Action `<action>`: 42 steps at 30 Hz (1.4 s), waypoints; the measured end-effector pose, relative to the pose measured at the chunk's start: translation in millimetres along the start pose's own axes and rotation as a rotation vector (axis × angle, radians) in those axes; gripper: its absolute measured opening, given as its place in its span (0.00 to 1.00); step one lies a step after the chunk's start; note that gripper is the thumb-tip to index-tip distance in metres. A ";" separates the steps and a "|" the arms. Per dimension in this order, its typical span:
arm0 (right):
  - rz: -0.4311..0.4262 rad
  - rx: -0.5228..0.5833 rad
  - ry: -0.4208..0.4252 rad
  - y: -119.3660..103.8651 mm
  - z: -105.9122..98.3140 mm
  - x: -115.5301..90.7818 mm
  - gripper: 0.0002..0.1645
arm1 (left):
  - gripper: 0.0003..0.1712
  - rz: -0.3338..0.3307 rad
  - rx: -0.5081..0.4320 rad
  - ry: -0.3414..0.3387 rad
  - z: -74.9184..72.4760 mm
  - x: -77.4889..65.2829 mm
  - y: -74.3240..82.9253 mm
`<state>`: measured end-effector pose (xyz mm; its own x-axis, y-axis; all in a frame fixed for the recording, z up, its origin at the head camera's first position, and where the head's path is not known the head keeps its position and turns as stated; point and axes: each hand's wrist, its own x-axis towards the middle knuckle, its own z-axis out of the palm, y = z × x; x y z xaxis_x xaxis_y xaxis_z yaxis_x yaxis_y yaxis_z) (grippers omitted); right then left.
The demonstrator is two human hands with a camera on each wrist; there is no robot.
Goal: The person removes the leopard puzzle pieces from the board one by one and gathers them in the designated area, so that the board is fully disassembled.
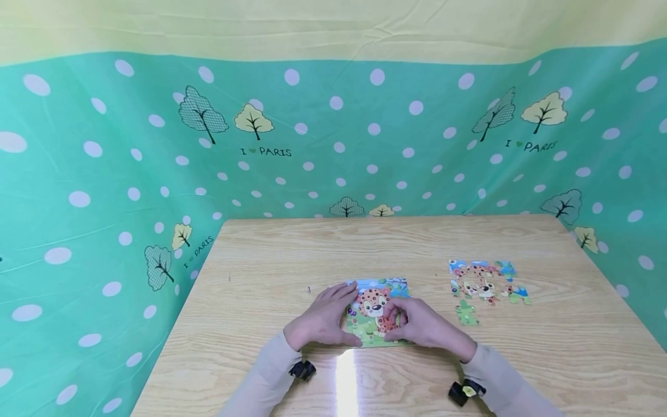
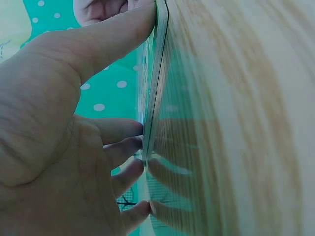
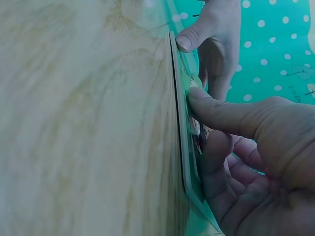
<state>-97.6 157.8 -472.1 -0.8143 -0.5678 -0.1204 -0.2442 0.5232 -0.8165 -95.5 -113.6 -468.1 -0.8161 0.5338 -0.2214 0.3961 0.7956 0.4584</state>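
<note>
A flat jigsaw puzzle board [image 1: 376,344] with a spotted leopard cub picture lies on the table in the head view. My left hand [image 1: 327,315] rests along its left side, fingers spread, the thumb near the lower left corner and other fingers toward the top. In the left wrist view these fingertips [image 2: 132,169] touch the board's edge and the tabletop. The right hand [image 1: 417,324] is over the board's right part, thumb and curled fingers pinching a spotted puzzle piece [image 1: 387,324]. The right wrist view shows this piece [image 3: 195,125] only partly, low against the board.
To the right lies a partly joined group of puzzle pieces [image 1: 471,281] with a leopard face. Around it are a green piece [image 1: 467,313], a blue piece [image 1: 506,270] and another joined bit [image 1: 519,295]. A dotted green curtain [image 1: 312,133] surrounds the wooden table [image 1: 271,249].
</note>
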 end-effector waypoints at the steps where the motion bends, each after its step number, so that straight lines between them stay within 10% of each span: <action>1: -0.005 0.010 -0.005 0.4 -0.5 0.0 0.20 | 0.67 -0.001 -0.002 0.000 -0.1 0.0 -0.2; 17: -0.019 0.082 -0.035 7.8 -7.5 -2.1 0.08 | 0.66 -0.002 0.000 -0.002 0.6 0.2 -0.2; 42: 0.085 0.065 0.158 36.1 -39.6 -25.3 0.11 | 0.67 -0.005 0.005 0.000 1.3 0.0 -0.5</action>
<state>-106.7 216.2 -476.1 -0.9044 -0.4138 -0.1042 -0.1406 0.5197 -0.8427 -95.2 -113.6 -469.4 -0.8178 0.5300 -0.2240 0.3942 0.7997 0.4528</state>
